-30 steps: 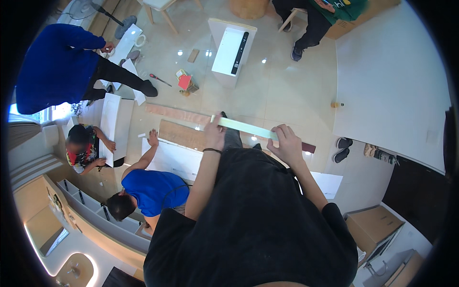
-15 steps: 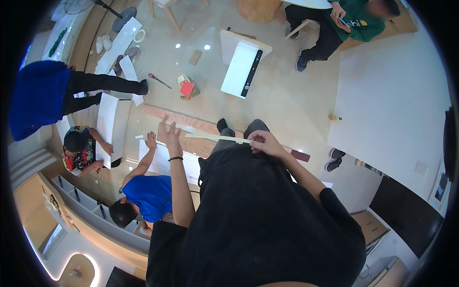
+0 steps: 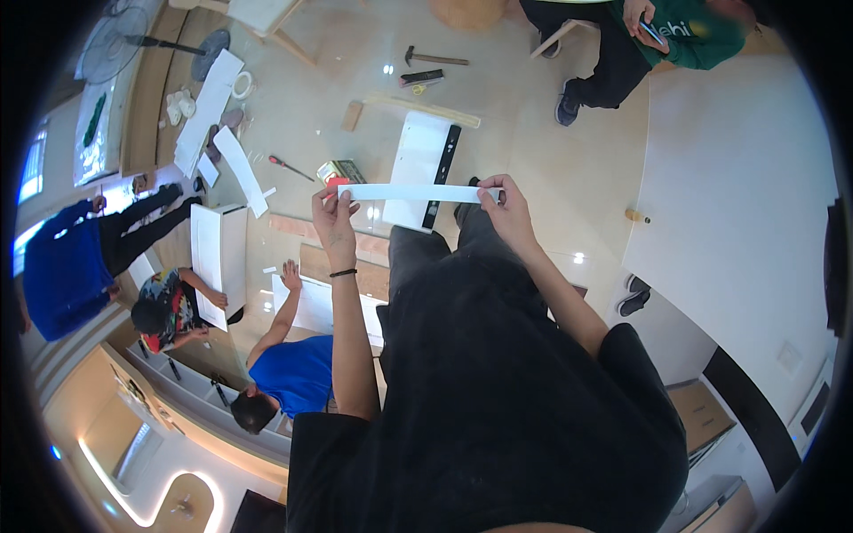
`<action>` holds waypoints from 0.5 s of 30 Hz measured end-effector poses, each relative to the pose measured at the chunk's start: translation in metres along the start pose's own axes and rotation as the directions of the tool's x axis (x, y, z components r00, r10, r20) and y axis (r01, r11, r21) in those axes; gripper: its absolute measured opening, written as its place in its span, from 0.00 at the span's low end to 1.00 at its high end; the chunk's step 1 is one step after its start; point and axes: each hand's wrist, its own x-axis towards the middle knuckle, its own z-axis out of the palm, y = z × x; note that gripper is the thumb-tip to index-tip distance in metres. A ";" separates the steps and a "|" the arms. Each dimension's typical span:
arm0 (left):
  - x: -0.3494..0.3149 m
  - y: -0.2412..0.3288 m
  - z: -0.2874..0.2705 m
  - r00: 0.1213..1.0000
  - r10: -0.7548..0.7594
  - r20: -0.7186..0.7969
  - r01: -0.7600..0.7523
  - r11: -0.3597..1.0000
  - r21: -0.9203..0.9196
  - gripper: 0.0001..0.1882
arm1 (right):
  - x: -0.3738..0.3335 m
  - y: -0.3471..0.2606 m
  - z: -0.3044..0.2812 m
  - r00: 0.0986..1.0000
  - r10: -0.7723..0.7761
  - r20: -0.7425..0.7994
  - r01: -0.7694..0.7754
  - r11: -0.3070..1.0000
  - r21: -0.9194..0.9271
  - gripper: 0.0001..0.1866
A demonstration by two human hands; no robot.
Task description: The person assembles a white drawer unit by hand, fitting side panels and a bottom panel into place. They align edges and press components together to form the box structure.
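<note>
A long, thin white strip [image 3: 413,193] stretches level between my two hands, its broad face showing. My left hand [image 3: 338,218] pinches its left end between thumb and fingers; a dark band circles that wrist. At the right end, my right hand [image 3: 508,213] grips the strip with thumb and fingertips. Both arms reach forward, and the strip hangs in the air above the floor. Below it lies a white panel [image 3: 413,151] with a black edge, partly covered by the strip. A small box with a red top [image 3: 342,171] sits just beyond my left hand.
Nearby are a screwdriver [image 3: 290,168], a hammer [image 3: 437,59], a wooden batten [image 3: 426,110] and reddish boards [image 3: 298,227]. A person in blue [image 3: 293,369] crouches at left; another leans on a white cabinet piece [image 3: 213,258]. Someone in green [image 3: 684,40] sits at upper right.
My left hand, blurred and spread before, now pinches the strip's left end. The strip has turned its broad face up and moved forward, away from my body. My right hand keeps its grip.
</note>
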 end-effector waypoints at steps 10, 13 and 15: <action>0.081 -0.022 0.044 0.997 -0.072 -0.033 0.075 0.990 0.116 0.13 | 0.073 0.005 0.023 0.903 0.162 -0.398 0.067 0.862 0.502 0.15; 0.107 -0.028 0.054 0.995 -0.086 -0.045 0.088 0.995 0.051 0.13 | 0.089 0.010 0.040 0.862 0.187 -0.471 0.106 0.842 0.528 0.13; 0.126 -0.031 0.060 0.994 -0.098 -0.051 0.099 0.995 0.017 0.12 | 0.100 0.014 0.048 0.843 0.184 -0.506 0.122 0.850 0.512 0.12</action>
